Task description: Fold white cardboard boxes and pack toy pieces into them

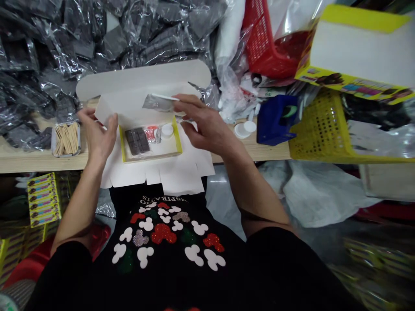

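Note:
An open white cardboard box [142, 86] lies on the wooden bench, its lid flap standing up at the back and its lower flaps hanging over the front edge. Set inside it is a yellow-rimmed tray [151, 149] holding a dark bar in plastic wrap [137, 141], a small red-and-clear sachet [151, 133] and a white round lid [167, 130]. My left hand [99, 134] grips the box's left wall between thumb and fingers. My right hand [202, 123] pinches a clear plastic packet [158, 103] with a white strip, holding it above the tray.
Heaps of dark items in shiny plastic bags [55, 47] cover the back left. A clear tub of wooden sticks [66, 139] stands on the bench [32, 162]. To the right are white round lids [244, 128], a blue object [275, 120], a yellow basket [319, 129] and a red basket [269, 43].

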The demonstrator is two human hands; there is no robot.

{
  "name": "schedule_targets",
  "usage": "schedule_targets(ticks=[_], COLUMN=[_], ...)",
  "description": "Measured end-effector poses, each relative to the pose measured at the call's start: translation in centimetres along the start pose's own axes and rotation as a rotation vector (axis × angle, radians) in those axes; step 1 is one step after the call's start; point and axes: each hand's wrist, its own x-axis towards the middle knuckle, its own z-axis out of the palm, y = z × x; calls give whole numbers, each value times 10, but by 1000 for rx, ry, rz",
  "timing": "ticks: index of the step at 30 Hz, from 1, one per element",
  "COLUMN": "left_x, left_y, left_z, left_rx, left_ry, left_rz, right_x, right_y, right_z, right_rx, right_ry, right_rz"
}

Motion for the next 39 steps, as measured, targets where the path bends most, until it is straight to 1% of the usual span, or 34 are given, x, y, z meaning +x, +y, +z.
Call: schedule_targets(ticks=[1,2,3,4,5,7,8,9,10,11,13,16,18,21,24,26,30,31,32,33,35,37,38,39], left_x=[-11,-23,-34,-43,-48,-50,-46,-39,-31,-24,-10,-3,-5,-14,-17,-14,-4,-3,-3,-4,-9,-15,-18,-20], left_y=[7,16,25,34,43,57,62,64,65,64,60,54,56,64,62,50,18,15,14,17,32,51,59,65], left_z=[-5,-8,-9,-7,-1,19,31,42,52,58,64,61,61,72,82,80,58,52,48,47,51,65,73,81], left_rx=[51,105,159,214,271,404,475,544,603,649,690,659,652,708,693,543,53,-4,-8,41,259,509,611,686], left_ry=[84,126,96,-20,-190,-563,-717,-833,-909,-951,-964,-943,-961,-976,-929,-826,-461,-407,-400,-439,-610,-786,-840,-870], left_rz=[30,65,105,147,186,242,255,257,250,239,224,237,265,295,268,194,-78,-118,-121,-87,56,185,217,229], right_x=[1,3,5,7,10,16,18,20,21,22,23,22,23,26,27,26,23,23,24,25,29,32,33,34], right_y=[3,7,9,11,12,11,9,7,6,5,5,11,15,17,16,17,21,21,22,21,19,15,13,11], right_z=[-2,-3,-4,-3,-2,2,4,6,7,7,6,3,3,5,5,3,0,0,1,2,6,8,9,9], right_rx=[1,1,-2,-8,-17,-44,-59,-72,-82,-89,-96,-98,-77,-30,-15,-13,-31,-36,-38,-37,-30,-32,-37,-45], right_ry=[24,37,39,30,15,-15,-22,-23,-19,-13,-6,-4,6,17,25,46,60,53,46,42,33,16,6,-2], right_rz=[18,29,33,33,30,23,19,16,13,9,2,6,9,1,-2,-4,21,28,32,32,28,27,29,30])
